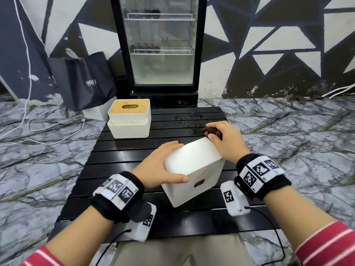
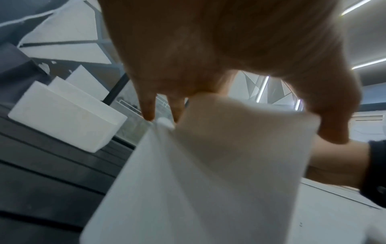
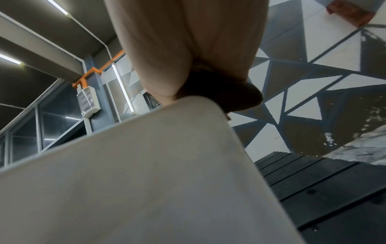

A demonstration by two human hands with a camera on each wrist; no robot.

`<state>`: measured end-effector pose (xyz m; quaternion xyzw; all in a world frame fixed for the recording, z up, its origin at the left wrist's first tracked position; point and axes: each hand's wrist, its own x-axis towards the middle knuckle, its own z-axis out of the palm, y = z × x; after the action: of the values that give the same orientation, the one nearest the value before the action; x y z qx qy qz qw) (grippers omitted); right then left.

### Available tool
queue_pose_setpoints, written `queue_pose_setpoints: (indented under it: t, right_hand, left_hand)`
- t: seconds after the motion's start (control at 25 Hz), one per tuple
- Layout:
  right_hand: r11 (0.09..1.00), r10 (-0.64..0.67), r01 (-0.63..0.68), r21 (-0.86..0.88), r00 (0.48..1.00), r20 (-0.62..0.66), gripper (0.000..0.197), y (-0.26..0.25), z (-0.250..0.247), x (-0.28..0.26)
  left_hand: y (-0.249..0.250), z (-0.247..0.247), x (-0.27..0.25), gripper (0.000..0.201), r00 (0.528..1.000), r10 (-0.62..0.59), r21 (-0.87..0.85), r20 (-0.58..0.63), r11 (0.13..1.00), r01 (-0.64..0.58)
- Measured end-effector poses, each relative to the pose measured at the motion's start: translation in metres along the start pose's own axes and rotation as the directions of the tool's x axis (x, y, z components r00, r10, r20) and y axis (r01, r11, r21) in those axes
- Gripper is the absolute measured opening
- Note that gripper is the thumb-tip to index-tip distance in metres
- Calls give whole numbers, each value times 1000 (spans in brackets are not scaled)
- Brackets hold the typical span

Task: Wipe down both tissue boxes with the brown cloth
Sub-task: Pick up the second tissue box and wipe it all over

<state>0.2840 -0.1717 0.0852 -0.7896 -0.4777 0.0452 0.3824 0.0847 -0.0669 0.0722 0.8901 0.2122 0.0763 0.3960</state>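
A white tissue box (image 1: 194, 166) lies tipped over on the black slatted table (image 1: 119, 169), its blank side up and a small brown mark on the near face. My left hand (image 1: 163, 166) grips its left corner, thumb on the near face and fingers over the top (image 2: 246, 148). My right hand (image 1: 221, 139) holds the bunched brown cloth (image 1: 211, 132) at the box's far right corner (image 3: 236, 97). A second white tissue box (image 1: 129, 118) with a wooden slotted lid stands upright at the table's far left (image 2: 66, 115).
A glass-door fridge (image 1: 159, 47) stands behind the table. A dark bag (image 1: 84, 81) leans against the wall at the left, with white cables on the marble floor (image 1: 38, 135). A wet patch (image 1: 186, 120) marks the table's far right.
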Motion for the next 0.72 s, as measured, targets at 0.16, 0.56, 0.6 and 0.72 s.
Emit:
queue_pose_setpoints:
  t: [0.16, 0.56, 0.6, 0.72]
  right_hand:
    - [994, 26, -36, 107, 995, 93, 26, 0, -9, -13]
    - [965, -179, 126, 231, 958, 225, 32, -26, -6, -78]
    - [964, -181, 133, 231, 964, 197, 33, -26, -5, -79]
    - [975, -110, 95, 199, 992, 64, 35, -21, -2, -72]
  left_hand:
    - [-26, -38, -4, 116, 997, -66, 5, 34, 998, 66]
    - [-18, -17, -12, 68, 854, -266, -101, -448, 964, 248]
    - [-12, -9, -12, 78, 855, -286, -64, -433, 956, 287]
    - [1, 13, -11, 106, 871, -323, -57, -371, 944, 326]
